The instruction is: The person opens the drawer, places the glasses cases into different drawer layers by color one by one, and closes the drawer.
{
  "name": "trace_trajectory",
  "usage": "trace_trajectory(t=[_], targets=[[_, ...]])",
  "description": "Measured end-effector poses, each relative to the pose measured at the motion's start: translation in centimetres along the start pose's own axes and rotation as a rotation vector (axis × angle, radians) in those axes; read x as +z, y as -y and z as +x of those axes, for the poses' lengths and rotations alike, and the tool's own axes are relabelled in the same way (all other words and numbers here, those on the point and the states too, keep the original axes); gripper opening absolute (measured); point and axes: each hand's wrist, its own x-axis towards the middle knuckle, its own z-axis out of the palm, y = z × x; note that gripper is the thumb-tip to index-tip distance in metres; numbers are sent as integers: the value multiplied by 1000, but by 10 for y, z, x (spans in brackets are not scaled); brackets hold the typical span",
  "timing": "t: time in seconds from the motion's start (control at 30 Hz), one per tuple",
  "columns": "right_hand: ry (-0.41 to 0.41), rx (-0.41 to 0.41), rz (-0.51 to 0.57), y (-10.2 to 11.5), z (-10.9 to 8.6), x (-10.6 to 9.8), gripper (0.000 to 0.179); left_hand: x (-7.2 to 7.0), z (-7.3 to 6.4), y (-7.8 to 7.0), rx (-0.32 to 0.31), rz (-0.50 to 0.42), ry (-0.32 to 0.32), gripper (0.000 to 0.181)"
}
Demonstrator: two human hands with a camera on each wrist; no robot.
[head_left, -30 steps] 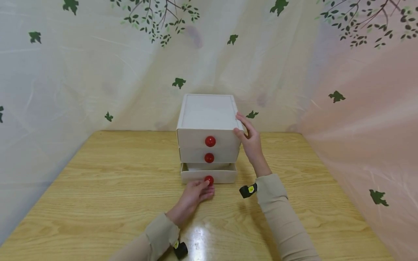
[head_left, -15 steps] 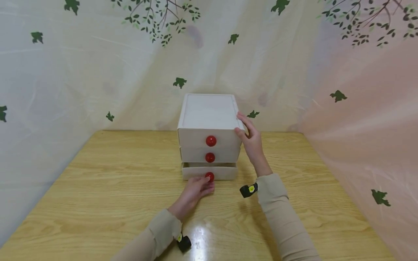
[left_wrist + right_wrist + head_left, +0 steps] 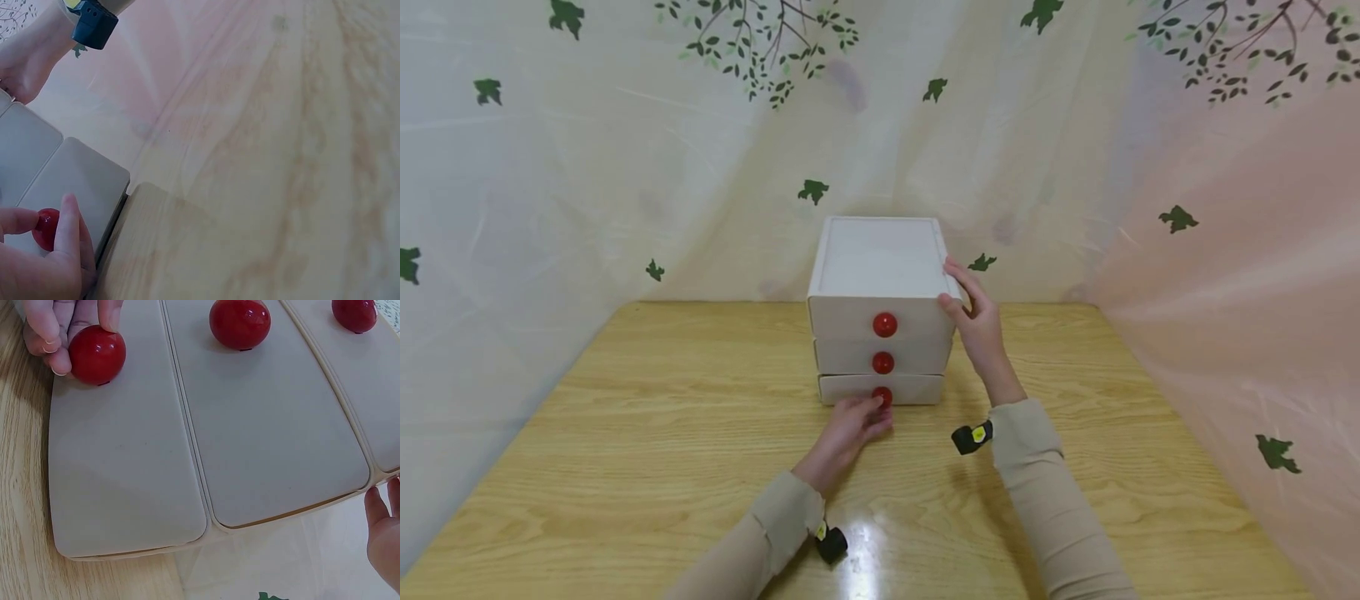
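A white box of three stacked drawers (image 3: 880, 254) stands on the wooden table, each front bearing a round red knob. My left hand (image 3: 847, 433) pinches the knob (image 3: 97, 355) of the bottom drawer (image 3: 917, 389) between thumb and fingers. That drawer front lies about level with the two above it. In the left wrist view the red knob (image 3: 46, 229) shows between thumb and forefinger. Against the cabinet's upper right side my right hand (image 3: 981, 333) rests, thumb at the front corner and fingers along the side edge.
The wooden table (image 3: 662, 433) spreads around the box on both sides and in front. A pale curtain (image 3: 715, 167) printed with green leaves hangs behind, turning pink at the right. Each wrist carries a small black camera (image 3: 972, 437).
My left hand has pushed the bottom drawer inward by its knob, from partly pulled out to about level with the other fronts. The right hand has stayed on the cabinet's side.
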Motion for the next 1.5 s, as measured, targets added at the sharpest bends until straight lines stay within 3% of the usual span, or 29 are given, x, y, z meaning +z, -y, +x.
trace_trajectory(t=[0.7, 1.03, 1.5], targets=[[0, 1, -22, 0, 1, 0, 45, -8, 6, 1, 13, -23, 50, 33], [-2, -6, -6, 0, 1, 0, 45, -15, 10, 1, 22, 50, 82, 34], [-7, -1, -12, -1, 1, 0, 44, -17, 10, -3, 24, 63, 107, 35]])
